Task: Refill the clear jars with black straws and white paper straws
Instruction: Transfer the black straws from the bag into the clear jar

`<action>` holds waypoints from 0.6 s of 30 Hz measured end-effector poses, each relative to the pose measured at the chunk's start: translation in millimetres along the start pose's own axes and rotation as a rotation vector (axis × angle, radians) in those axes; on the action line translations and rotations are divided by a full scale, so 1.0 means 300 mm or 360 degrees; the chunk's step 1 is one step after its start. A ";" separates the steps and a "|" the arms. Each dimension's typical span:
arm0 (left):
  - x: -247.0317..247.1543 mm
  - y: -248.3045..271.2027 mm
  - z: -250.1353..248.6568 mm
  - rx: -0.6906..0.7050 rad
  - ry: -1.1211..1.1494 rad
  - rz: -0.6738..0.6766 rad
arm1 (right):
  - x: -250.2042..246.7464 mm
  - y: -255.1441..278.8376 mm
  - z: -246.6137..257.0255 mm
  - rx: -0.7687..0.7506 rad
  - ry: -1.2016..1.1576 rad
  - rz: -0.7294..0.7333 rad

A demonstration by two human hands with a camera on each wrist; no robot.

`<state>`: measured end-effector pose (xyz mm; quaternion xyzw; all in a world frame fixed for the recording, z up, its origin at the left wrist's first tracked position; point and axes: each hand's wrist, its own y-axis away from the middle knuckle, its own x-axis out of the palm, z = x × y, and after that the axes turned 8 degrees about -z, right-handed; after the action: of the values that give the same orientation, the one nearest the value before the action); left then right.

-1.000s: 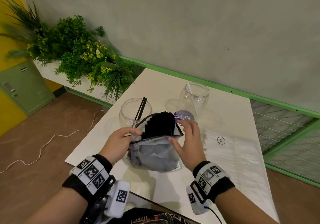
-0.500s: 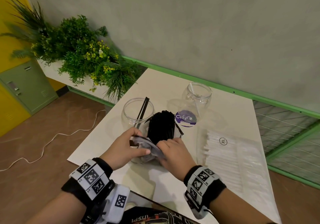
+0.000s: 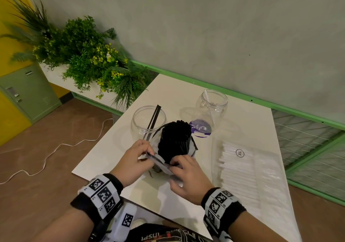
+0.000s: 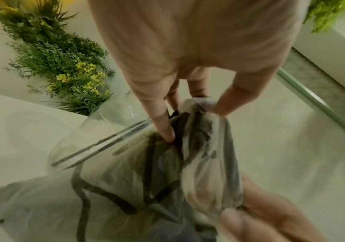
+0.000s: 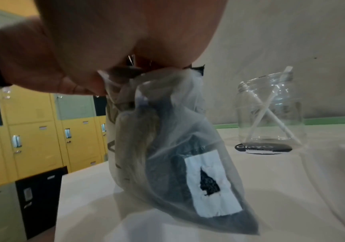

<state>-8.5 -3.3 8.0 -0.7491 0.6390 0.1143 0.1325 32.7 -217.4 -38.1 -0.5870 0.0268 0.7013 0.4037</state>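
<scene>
A thick bundle of black straws (image 3: pixel 175 140) stands upright on the white table (image 3: pixel 115 148), rising out of a clear plastic bag (image 3: pixel 160 162) pushed down around it. My left hand (image 3: pixel 138 155) pinches the bag's near rim (image 4: pixel 196 104). My right hand (image 3: pixel 183 168) grips the same rim beside it, the bag (image 5: pixel 177 147) hanging below it in the right wrist view. Behind the bundle on the left a clear jar (image 3: pixel 148 122) holds two black straws (image 3: pixel 154 118). A second clear jar (image 3: pixel 212 107) at the back holds two white straws (image 5: pixel 271 108).
A clear pack of white paper straws (image 3: pixel 242 170) marked XL lies on the table's right side. A round purple-labelled lid (image 3: pixel 200 129) lies flat by the second jar. Green plants (image 3: pixel 89 58) stand past the table's left corner, a white cable (image 3: pixel 56 148) on the floor.
Both hands have pulled the bag's rim down and toward me, from level with the straw tops to low near the table. The black bundle now stands well exposed above the bag.
</scene>
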 end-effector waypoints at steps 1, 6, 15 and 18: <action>0.001 0.000 -0.003 -0.0007 0.0024 -0.0010 | -0.013 -0.002 0.003 0.0086 -0.0123 -0.0020; 0.005 -0.011 0.011 0.0056 -0.0093 -0.0218 | -0.051 -0.049 0.006 0.0576 -0.0501 -0.0288; 0.015 -0.009 -0.024 0.0125 -0.0526 -0.0365 | -0.027 -0.057 0.001 0.0621 -0.0090 -0.0019; 0.007 -0.011 -0.020 0.0079 -0.0565 -0.0366 | -0.023 -0.057 0.011 0.0641 -0.0089 -0.0026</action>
<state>-4.9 -6.9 13.0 -0.7817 0.5186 0.2127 0.2736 40.1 -208.0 -23.8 -0.4748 0.1505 0.6944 0.5193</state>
